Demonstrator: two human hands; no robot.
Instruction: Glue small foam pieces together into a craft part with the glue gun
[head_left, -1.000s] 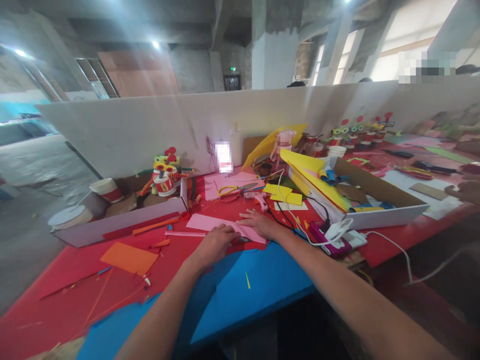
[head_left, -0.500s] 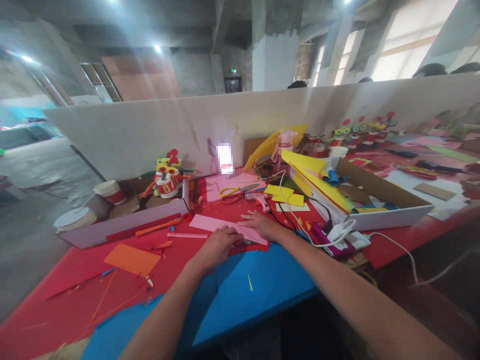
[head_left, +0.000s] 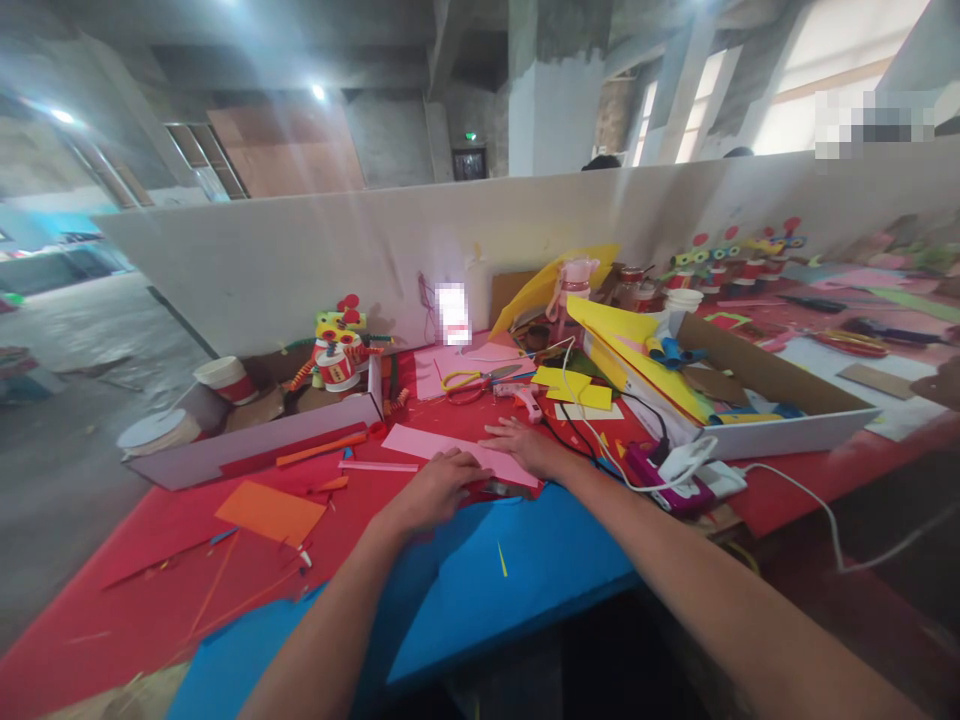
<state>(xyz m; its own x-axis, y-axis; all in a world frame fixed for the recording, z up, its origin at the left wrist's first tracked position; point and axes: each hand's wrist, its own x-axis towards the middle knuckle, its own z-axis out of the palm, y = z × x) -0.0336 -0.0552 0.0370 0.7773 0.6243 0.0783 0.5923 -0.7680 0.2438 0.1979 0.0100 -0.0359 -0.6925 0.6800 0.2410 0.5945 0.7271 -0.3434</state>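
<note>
A strip of pink paper [head_left: 420, 442] lies slantwise on the red sheet, with both hands on it. My left hand [head_left: 446, 485] has its fingers bent and pressed together over the paper's near edge. Flat on the right half of the strip, with fingers spread, rests my right hand [head_left: 529, 447]. Something greyish shows in part under the near edge between the hands; what it is I cannot make out. Beyond the hands lie yellow-handled scissors [head_left: 480, 378] and a pink glue gun [head_left: 527, 400].
On the left stands a box [head_left: 262, 440] with paper cups and a cup figure [head_left: 339, 365]. Yellow card pieces [head_left: 574, 385], a purple power strip [head_left: 667, 480] with white cables and an open box [head_left: 795, 432] are to the right. Orange card [head_left: 270, 512] lies near left.
The whole view has shifted slightly. Both hands stay on the pink paper in nearly the same pose.
</note>
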